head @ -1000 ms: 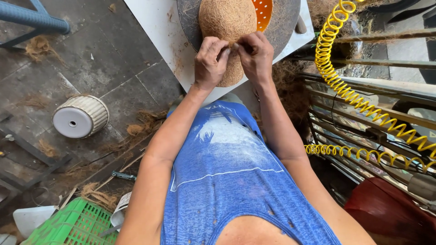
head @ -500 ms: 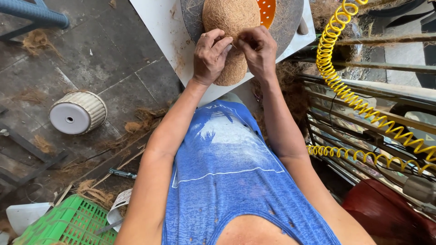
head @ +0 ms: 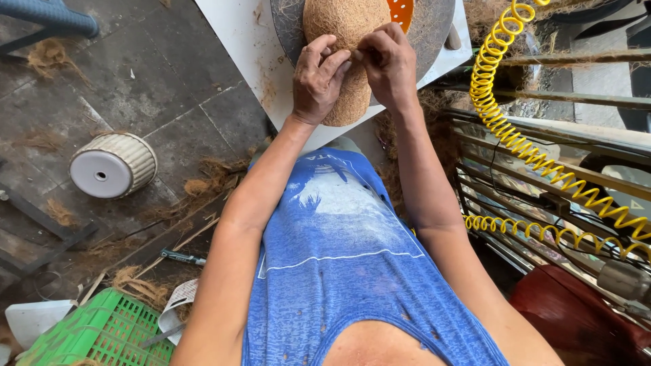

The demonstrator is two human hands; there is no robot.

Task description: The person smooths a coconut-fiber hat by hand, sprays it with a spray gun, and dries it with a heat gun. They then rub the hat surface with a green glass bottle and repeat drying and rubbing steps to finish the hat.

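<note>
A brown, rounded coconut-fibre form lies on a dark round disc set on a white work table. My left hand presses flat on the form's near side, fingers spread over the fibre. My right hand sits beside it with thumb and fingers pinched on the fibre surface at the middle. The two hands touch at the fingertips. An orange perforated piece shows behind the form.
A yellow coiled hose hangs over metal bars on the right. On the tiled floor to the left lie a white ribbed pot on its side, a green plastic crate, a small hand tool and loose fibre scraps. A blue pipe crosses the top left.
Both hands stay on the fibre form; the fingers have shifted slightly, the right hand now pinching closer to the left hand's fingertips. The view has drifted a little.
</note>
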